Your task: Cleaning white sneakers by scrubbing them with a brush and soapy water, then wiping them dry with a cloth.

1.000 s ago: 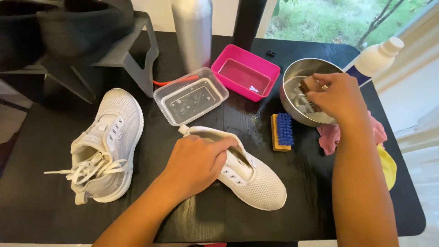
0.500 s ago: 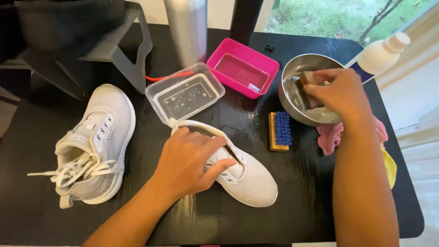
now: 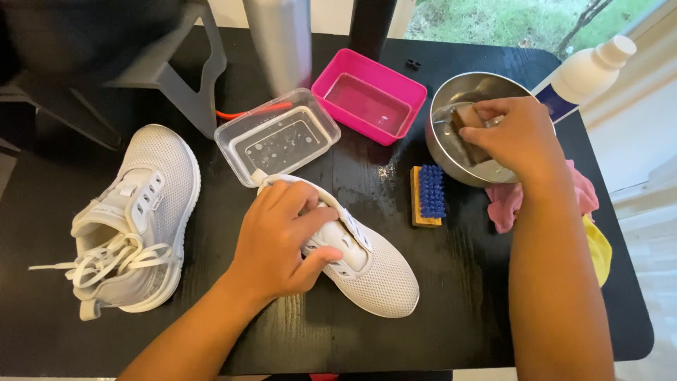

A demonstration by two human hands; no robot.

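Note:
My left hand (image 3: 278,236) grips a white mesh sneaker (image 3: 370,271) without laces, lying on the black table (image 3: 458,296). My right hand (image 3: 515,137) reaches into a metal bowl (image 3: 458,95) at the back right and holds a brown sponge-like block (image 3: 469,137) in the water there. A second white sneaker (image 3: 137,212), laced, lies at the left, untouched.
A blue-bristled wooden brush (image 3: 427,196) lies between the held shoe and the bowl. Behind are a clear plastic tub (image 3: 278,137), a pink tub (image 3: 370,95), a metal bottle (image 3: 278,35) and a white bottle (image 3: 585,70). Pink (image 3: 508,204) and yellow (image 3: 598,247) cloths lie at the right.
The view has shifted slightly. My right hand has dipped a little deeper into the bowl with the block. My left hand stays on the sneaker.

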